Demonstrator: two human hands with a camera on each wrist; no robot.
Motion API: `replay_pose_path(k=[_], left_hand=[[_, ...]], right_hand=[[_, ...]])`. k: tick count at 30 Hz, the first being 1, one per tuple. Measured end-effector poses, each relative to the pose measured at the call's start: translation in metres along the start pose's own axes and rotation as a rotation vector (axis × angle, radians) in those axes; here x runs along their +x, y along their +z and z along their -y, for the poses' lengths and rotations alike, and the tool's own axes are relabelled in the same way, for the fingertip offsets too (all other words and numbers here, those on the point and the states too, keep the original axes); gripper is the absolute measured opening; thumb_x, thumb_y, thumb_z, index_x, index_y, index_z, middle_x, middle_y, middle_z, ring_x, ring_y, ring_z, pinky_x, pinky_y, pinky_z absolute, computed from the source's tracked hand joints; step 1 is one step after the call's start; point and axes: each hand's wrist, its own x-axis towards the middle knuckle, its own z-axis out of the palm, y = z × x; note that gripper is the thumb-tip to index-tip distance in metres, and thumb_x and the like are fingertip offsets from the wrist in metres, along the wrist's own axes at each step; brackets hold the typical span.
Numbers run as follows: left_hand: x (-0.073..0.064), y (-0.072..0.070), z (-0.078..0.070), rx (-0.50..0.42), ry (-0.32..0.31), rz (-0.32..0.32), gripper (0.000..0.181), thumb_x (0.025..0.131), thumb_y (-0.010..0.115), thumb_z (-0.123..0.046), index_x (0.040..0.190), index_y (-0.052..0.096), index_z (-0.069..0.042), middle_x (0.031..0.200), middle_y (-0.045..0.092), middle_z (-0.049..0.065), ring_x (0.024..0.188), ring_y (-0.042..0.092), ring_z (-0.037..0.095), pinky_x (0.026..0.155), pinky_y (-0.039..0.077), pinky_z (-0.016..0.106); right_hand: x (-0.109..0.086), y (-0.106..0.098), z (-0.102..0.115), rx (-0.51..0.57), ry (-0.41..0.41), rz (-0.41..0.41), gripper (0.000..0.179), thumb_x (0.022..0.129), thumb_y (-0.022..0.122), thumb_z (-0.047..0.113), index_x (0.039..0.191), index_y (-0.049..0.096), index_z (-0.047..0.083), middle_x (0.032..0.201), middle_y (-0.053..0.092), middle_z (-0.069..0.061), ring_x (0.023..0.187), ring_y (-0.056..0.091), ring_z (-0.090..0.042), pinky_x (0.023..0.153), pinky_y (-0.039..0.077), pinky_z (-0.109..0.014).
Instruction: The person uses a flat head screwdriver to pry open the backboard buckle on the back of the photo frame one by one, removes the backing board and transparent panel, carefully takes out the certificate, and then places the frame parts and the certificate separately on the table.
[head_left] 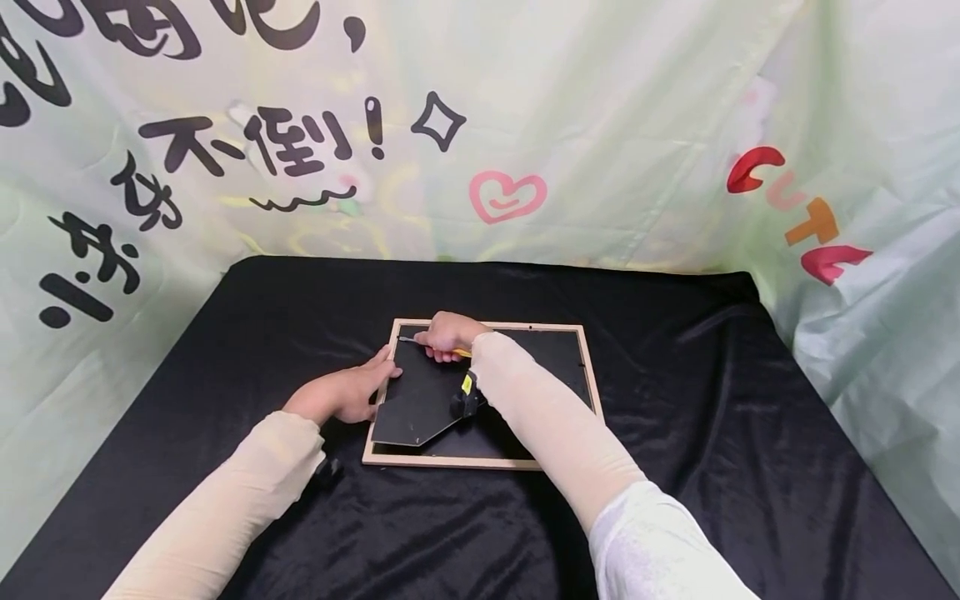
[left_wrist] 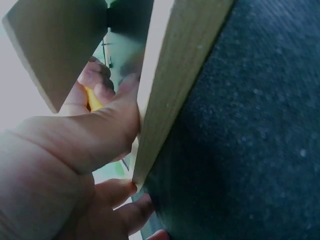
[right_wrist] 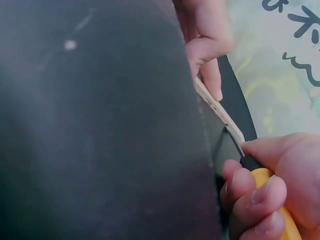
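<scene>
A light wooden picture frame (head_left: 465, 462) lies face down with its black backing board (head_left: 551, 350) showing. From the board rises a black stand flap (head_left: 423, 396) with a slanted lower edge. My left hand (head_left: 341, 394) grips the frame's left side, thumb (left_wrist: 117, 115) over the inner edge and fingers along the outside. Near the upper left corner my right hand (head_left: 448, 333) holds a screwdriver (right_wrist: 262, 177) with a yellow and black handle. In the right wrist view its thin metal shaft (right_wrist: 235, 140) points at the frame's inner edge, tip right by a small dark tab.
Black cloth (head_left: 675, 367) covers the table under the frame. Small dark tabs (head_left: 581, 364) sit along the frame's inner edges. A printed fabric curtain (head_left: 600, 150) hangs behind the table and along both sides. A black wrist camera (head_left: 467, 398) overlaps the flap.
</scene>
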Motion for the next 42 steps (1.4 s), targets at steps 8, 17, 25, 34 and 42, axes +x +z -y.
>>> replay_pose_path(k=[8,17,25,34,42], left_hand=[[0.001,0.005,0.003,-0.035,0.002,-0.004,0.056,0.083,0.07,-0.002,0.132,0.042,-0.001,0.155,0.003,0.034,0.139,0.026,0.042,0.108,0.031,0.048],[0.0,0.003,0.004,-0.027,0.005,0.002,0.058,0.084,0.069,-0.002,0.134,0.041,0.001,0.154,0.002,0.034,0.14,0.022,0.043,0.11,0.028,0.049],[-0.001,0.002,0.001,0.016,0.027,0.0,0.056,0.085,0.068,-0.002,0.134,0.042,0.002,0.153,0.003,0.036,0.137,0.028,0.043,0.107,0.032,0.049],[-0.002,0.002,0.004,0.01,0.03,-0.007,0.059,0.086,0.067,-0.004,0.138,0.041,0.003,0.154,0.003,0.035,0.138,0.026,0.044,0.109,0.029,0.05],[0.0,0.001,0.004,0.013,0.026,0.002,0.061,0.086,0.066,-0.004,0.14,0.039,0.003,0.155,0.002,0.033,0.14,0.024,0.043,0.109,0.029,0.049]], right_hand=[[0.002,-0.003,-0.004,0.004,0.017,0.033,0.043,0.102,0.05,0.031,0.069,0.06,0.005,0.053,0.052,0.0,0.039,0.043,-0.007,0.04,0.037,-0.02],[0.002,-0.009,-0.005,0.041,0.052,0.076,0.043,0.102,0.049,0.032,0.071,0.06,0.005,0.055,0.051,0.0,0.041,0.042,-0.008,0.041,0.036,-0.02],[0.009,-0.006,-0.004,0.059,0.056,0.069,0.045,0.102,0.05,0.034,0.068,0.061,0.006,0.054,0.051,0.0,0.04,0.042,-0.007,0.04,0.036,-0.019],[0.008,-0.001,-0.008,0.102,-0.023,0.021,0.045,0.101,0.051,0.031,0.064,0.058,0.005,0.05,0.05,0.0,0.037,0.041,-0.007,0.038,0.035,-0.019],[0.008,0.0,-0.013,0.114,-0.046,0.013,0.045,0.101,0.05,0.028,0.063,0.057,0.006,0.049,0.049,-0.001,0.037,0.041,-0.007,0.038,0.034,-0.019]])
